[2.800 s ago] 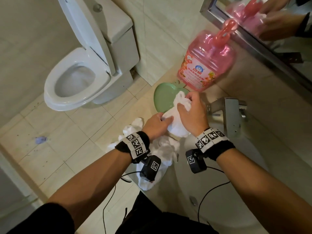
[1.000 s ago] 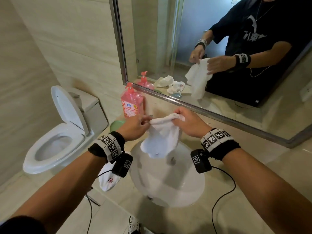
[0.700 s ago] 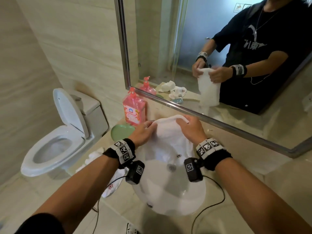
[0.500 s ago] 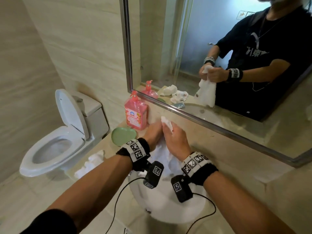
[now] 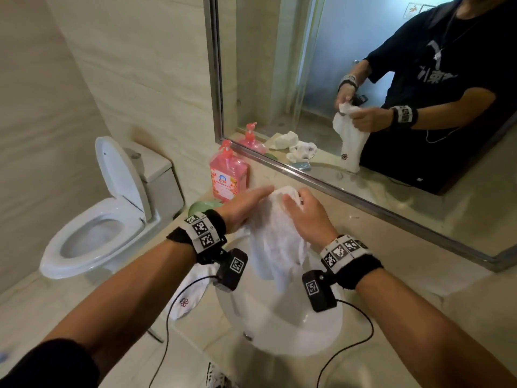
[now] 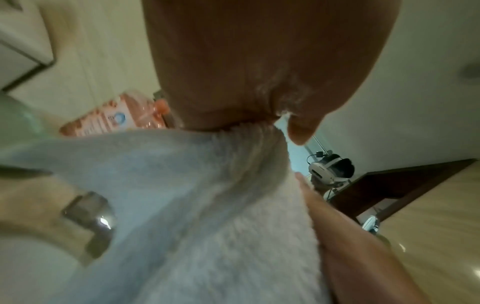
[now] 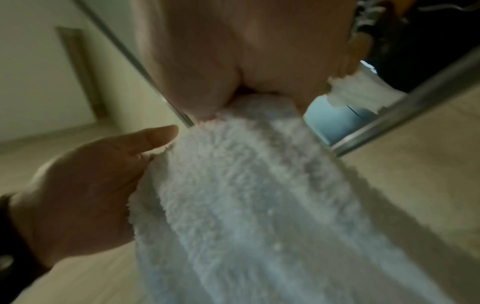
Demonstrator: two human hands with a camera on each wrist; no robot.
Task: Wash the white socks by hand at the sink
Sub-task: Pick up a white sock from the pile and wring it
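Since a moment ago the left hand [image 5: 242, 206] has flattened; the right hand [image 5: 307, 217] grips the white sock [image 5: 275, 242], hanging lengthwise toward the sink [image 5: 282, 331].

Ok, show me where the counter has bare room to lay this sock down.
Bare counter lies right of the sink basin, between its rim and the mirror frame. Left of the basin is crowded: pink soap bottle, green dish, and a spare sock draped over the edge.

left hand [image 5: 246, 207] flat (fingers straight), right hand [image 5: 307, 217] curled
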